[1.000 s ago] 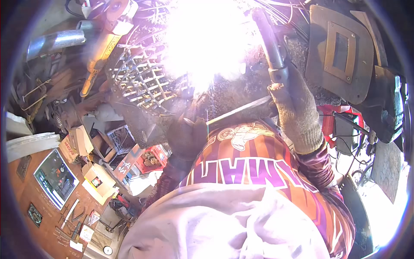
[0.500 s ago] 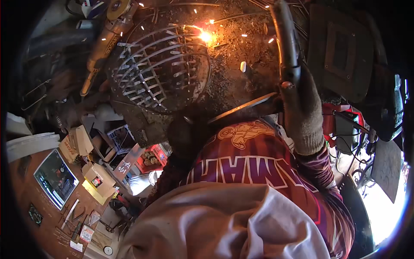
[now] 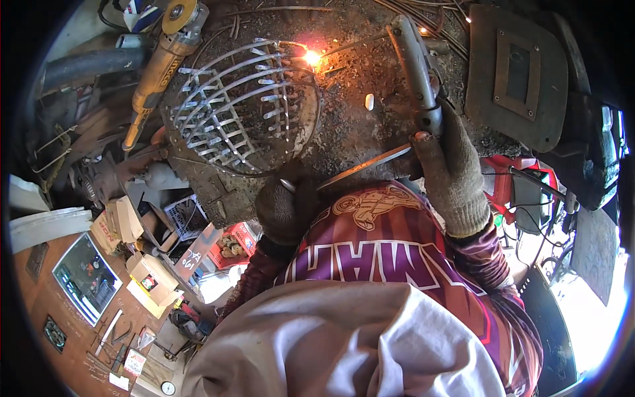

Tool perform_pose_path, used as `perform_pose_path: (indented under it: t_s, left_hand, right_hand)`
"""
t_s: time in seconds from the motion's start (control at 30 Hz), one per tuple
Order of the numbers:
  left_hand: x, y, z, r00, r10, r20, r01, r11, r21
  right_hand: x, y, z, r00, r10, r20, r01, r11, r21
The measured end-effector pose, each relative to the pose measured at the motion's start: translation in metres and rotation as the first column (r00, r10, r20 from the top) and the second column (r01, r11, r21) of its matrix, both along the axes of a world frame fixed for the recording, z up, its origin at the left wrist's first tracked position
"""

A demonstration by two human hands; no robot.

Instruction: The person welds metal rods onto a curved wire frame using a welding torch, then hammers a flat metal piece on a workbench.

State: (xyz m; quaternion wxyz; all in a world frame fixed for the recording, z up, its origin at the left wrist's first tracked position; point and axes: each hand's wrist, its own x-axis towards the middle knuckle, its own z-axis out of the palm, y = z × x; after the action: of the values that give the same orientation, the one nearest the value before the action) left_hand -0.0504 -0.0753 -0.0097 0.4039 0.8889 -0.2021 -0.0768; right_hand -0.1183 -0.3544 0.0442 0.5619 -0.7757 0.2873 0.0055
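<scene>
My right hand [image 3: 453, 172], in a knit work glove, is closed round the grey handle of a welding electrode holder [image 3: 413, 63]. A thin electrode [image 3: 357, 44] runs left from its far end to a glowing point [image 3: 312, 57]. That glow touches the rim of a rounded cage of welded metal strips [image 3: 231, 99] lying on the dirty work surface. Lower down, my left hand [image 3: 281, 206], also gloved, is closed on a narrow metal bar [image 3: 367, 165] that slants up toward my right hand. A pointed metal tip [image 3: 288, 185] shows at the left glove; its fingers are mostly in shadow.
A yellow angle grinder [image 3: 155, 83] lies left of the cage. A welding mask [image 3: 519, 79] rests at the right, and metal rods [image 3: 430, 30] lie at the back. A small white piece [image 3: 369, 101] sits mid-surface. Lower left are a red crate [image 3: 231, 245] and a board with tools [image 3: 86, 337].
The electrode holder and my right hand have shifted slightly left, with the holder tilting further left. The glow has shrunk, most flying sparks have gone, and the scene looks brighter.
</scene>
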Motion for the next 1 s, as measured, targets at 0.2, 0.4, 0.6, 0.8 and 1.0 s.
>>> perform_pose_path:
  t_s: [0.2, 0.4, 0.6, 0.8, 1.0]
  left_hand:
    - [0.001, 0.002, -0.004, 0.99, -0.056, 0.128, 0.06, 0.998, -0.029]
    - [-0.001, 0.002, -0.002, 1.0, -0.018, 0.02, 0.019, 0.999, -0.048]
    - [0.0, 0.006, -0.01, 0.989, -0.049, 0.138, 0.057, 0.997, -0.049]
    - [0.002, 0.0, -0.002, 0.996, -0.036, 0.087, 0.041, 0.998, -0.052]
    - [0.002, 0.009, -0.017, 0.982, -0.083, 0.169, 0.087, 0.996, -0.016]
  right_hand:
    - [0.004, 0.002, 0.003, 1.0, -0.001, 0.001, 0.001, 1.0, 0.024]
    - [0.002, 0.0, 0.0, 1.0, 0.016, -0.021, -0.016, 1.0, -0.025]
    - [-0.011, -0.014, 0.005, 0.978, 0.141, 0.155, -0.098, 0.962, -0.255]
    - [-0.022, -0.033, -0.008, 0.941, 0.29, 0.176, -0.188, 0.877, -0.442]
    - [-0.019, -0.026, -0.014, 0.932, 0.331, 0.148, -0.205, 0.817, -0.538]
